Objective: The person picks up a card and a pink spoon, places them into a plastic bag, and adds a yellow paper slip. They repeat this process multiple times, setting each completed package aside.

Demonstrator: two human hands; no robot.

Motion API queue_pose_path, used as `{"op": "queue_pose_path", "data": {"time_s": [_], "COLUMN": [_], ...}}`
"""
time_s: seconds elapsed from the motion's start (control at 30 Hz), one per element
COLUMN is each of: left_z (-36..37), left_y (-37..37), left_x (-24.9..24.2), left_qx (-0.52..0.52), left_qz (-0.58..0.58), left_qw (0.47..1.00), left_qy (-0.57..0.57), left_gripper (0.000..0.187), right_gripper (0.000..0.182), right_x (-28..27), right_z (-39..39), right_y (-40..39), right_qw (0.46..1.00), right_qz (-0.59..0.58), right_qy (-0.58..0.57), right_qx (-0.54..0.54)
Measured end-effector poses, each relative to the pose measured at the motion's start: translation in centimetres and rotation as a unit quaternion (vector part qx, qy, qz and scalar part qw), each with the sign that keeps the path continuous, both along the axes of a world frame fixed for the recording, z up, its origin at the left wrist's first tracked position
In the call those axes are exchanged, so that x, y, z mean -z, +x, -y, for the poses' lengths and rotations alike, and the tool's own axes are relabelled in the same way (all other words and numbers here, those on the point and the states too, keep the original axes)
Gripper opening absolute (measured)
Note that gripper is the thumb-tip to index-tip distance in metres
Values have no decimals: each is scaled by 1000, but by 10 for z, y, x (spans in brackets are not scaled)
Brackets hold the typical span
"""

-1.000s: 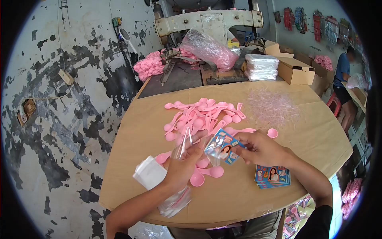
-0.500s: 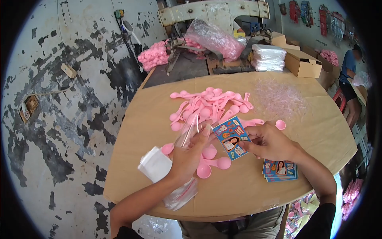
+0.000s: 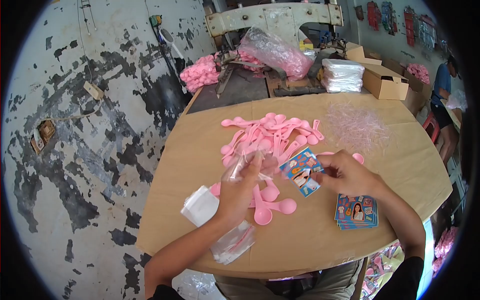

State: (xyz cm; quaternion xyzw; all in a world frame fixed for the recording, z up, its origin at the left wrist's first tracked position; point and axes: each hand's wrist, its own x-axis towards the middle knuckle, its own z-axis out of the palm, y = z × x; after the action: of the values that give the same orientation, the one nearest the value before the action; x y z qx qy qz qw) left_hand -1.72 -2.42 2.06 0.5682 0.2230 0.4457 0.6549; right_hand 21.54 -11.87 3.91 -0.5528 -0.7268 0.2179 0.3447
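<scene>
My left hand [image 3: 240, 192] pinches a clear plastic bag [image 3: 246, 162] over the middle of the table. In my right hand [image 3: 350, 174] is a blue printed card [image 3: 302, 171], held between thumb and fingers, its left edge close to the mouth of the bag. Several pink measuring spoons [image 3: 263, 215] lie under and beside my left hand. Beyond both hands spreads a bigger heap of pink spoons [image 3: 272, 131]. A stack of the same blue cards [image 3: 356, 212] rests below my right wrist. More clear bags [image 3: 234, 245] lie by my left forearm, next to a folded white packet [image 3: 200, 206].
Brown paper covers the table [image 3: 300, 245]. Thin clear plastic strips [image 3: 356, 127] lie at its back right. Behind stand a metal machine [image 3: 275, 17], a pile of wrapped plastic packs [image 3: 342, 76] and cardboard boxes [image 3: 385, 82]. Another person [image 3: 442, 100] is at the far right.
My left hand has turned the bag from upright to lying toward the card. My right hand has tilted the card, its left edge now by the bag. The view has shifted slightly.
</scene>
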Motion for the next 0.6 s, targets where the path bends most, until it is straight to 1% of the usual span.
{"op": "queue_pose_path", "data": {"time_s": [0.03, 0.13, 0.2, 0.23, 0.3, 0.33, 0.4, 0.43, 0.47, 0.5, 0.6], "left_z": [0, -1, 1, 3, 3, 4, 14, 18, 20, 20, 13], "left_y": [1, 2, 2, 1, -1, -1, 2, 3, 5, 5, 0], "left_x": [1, 12, 9, 8, 4, 2, 5, 7, 9, 8, 3], "left_qx": [15, -5, 20, 31, 60, 77, 96, 105, 116, 113, 107], "left_qz": [4, -52, -54, -55, -104, -127, -95, -80, -90, -78, -48], "left_qw": [1000, 998, 997, 997, 991, 987, 989, 990, 989, 990, 993], "left_qy": [-6, 25, 42, 49, 61, 65, 54, 48, 35, 35, 29], "left_gripper": [44, 44, 42, 42, 42, 41, 40, 39, 36, 35, 32], "right_gripper": [15, 15, 15, 16, 17, 18, 19, 20, 21, 23, 23], "right_x": [-2, 0, 1, 0, -2, -1, -2, -3, -4, -5, -6], "right_z": [2, 7, 6, 5, 6, 7, 9, 9, 8, 8, 9], "right_y": [-5, -13, -15, -14, -10, -11, -14, -14, -13, -13, -18], "right_qw": [1000, 1000, 999, 998, 994, 995, 996, 995, 995, 994, 996], "right_qz": [3, 8, 10, 27, 62, 51, 29, 37, 45, 52, 12], "right_qy": [6, 14, 18, 3, -32, -30, -23, -33, -42, -52, -25], "right_qx": [0, -16, -38, -53, -81, -84, -87, -84, -82, -81, -87]}}
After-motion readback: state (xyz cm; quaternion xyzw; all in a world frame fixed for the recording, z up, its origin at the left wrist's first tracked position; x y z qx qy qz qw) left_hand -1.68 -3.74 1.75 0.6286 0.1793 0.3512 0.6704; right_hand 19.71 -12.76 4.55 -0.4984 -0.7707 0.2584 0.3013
